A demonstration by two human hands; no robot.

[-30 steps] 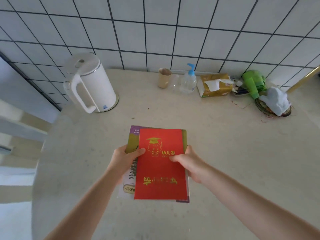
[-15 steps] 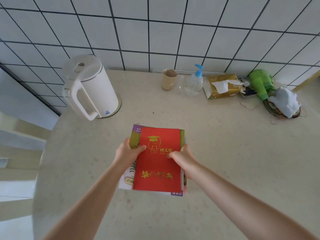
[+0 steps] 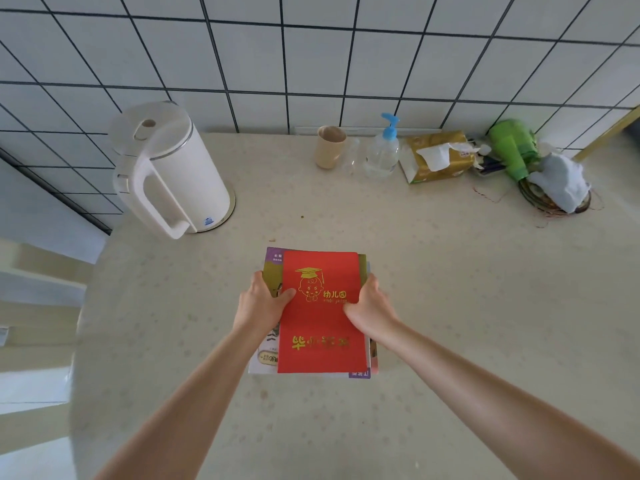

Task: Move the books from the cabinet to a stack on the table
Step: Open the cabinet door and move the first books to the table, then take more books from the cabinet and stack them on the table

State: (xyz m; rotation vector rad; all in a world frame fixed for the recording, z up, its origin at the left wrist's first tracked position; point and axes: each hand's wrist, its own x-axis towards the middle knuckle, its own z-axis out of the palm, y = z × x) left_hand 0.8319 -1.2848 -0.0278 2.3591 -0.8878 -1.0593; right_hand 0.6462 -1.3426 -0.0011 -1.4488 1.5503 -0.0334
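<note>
A small stack of books [image 3: 270, 268] lies on the beige table [image 3: 450, 306], in the middle just in front of me. On top is a red book [image 3: 320, 355] with gold print and a cartoon figure in a graduation cap. Purple, olive and white covers stick out beneath it at the left and right. My left hand [image 3: 261, 301] clasps the stack's left edge, thumb on the red cover. My right hand [image 3: 369, 308] clasps the right edge the same way. The cabinet is out of view.
A white electric kettle [image 3: 173, 168] stands at the back left. Along the tiled wall sit a beige cup [image 3: 329, 147], a pump bottle [image 3: 382, 154], a tissue pack [image 3: 438, 155], a green object [image 3: 514, 147] and a white cloth [image 3: 561, 181]. The table's rounded edge runs down the left.
Both hands have slid a little forward along the stack's sides. The books under the red one now line up more closely with it.
</note>
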